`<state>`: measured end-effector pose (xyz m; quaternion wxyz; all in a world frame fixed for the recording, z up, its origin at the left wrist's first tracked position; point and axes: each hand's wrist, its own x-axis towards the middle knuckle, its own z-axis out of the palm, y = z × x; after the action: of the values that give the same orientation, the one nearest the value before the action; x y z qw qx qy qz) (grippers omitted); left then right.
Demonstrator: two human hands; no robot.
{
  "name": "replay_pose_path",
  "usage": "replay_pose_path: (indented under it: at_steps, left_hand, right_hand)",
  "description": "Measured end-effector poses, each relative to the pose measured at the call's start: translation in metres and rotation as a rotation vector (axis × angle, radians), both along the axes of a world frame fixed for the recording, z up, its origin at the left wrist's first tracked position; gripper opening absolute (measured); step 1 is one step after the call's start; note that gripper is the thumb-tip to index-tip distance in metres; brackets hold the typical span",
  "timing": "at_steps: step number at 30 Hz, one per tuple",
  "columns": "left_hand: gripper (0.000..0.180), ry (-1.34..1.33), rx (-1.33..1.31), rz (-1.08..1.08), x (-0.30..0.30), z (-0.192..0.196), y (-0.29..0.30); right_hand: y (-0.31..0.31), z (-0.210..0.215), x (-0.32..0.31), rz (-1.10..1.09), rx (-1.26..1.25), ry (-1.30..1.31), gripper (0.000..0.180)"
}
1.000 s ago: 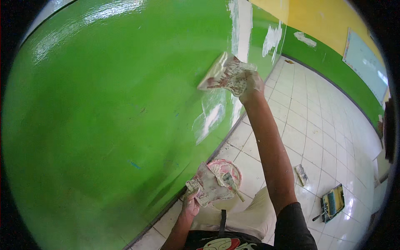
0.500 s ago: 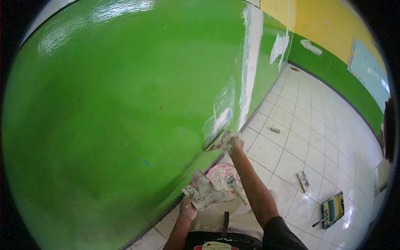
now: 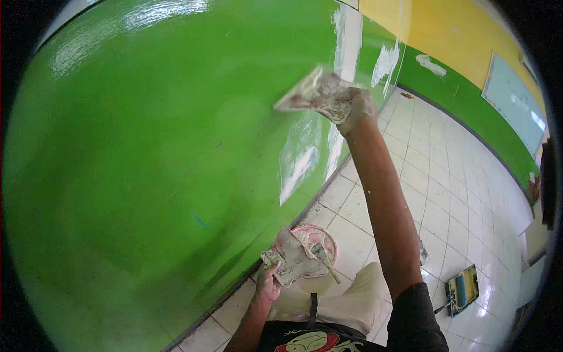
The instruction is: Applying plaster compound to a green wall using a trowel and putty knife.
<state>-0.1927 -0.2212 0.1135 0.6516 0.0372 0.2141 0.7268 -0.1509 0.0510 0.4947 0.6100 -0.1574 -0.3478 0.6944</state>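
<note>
My right hand (image 3: 359,108) is raised in front of the green wall (image 3: 158,152), fingers wrapped round a wide putty knife (image 3: 311,97) caked with white filler and blurred by motion. Whether its blade touches the wall I cannot tell. Below it a white filler patch (image 3: 300,164) shows on the paint, beside a long vertical white strip (image 3: 350,41) partly covered by the hand and tool. Low down, my left hand (image 3: 268,283) grips a second wide putty knife (image 3: 293,258), also smeared. Behind that blade stands a pink tub (image 3: 328,236) of filler, with a small scraper (image 3: 322,258) at its rim.
White floor tiles (image 3: 428,170) run along the wall's dark skirting. A paint tray (image 3: 462,290) with a roller lies at the lower right. More filler patches (image 3: 385,63) mark the walls further off. A pale board (image 3: 515,102) hangs on the far wall.
My right hand has swung up and away from the wall's foot with its putty knife, uncovering the lower end of the filler patch. My left hand stays low with its tool.
</note>
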Motion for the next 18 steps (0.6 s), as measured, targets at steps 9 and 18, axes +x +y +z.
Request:
replay_pose_path:
  at_steps: [9, 18]
  left_hand:
    - [0.046, -0.051, 0.195, 0.007, 0.001, 0.024, -0.003]
    - [0.036, -0.064, 0.244, 0.042, 0.013, -0.011, 0.026]
  right_hand:
    - [-0.098, -0.145, 0.121, -0.013, 0.381, -0.318, 0.032]
    - [-0.174, -0.321, 0.186, -0.293, 0.455, -0.468, 0.027]
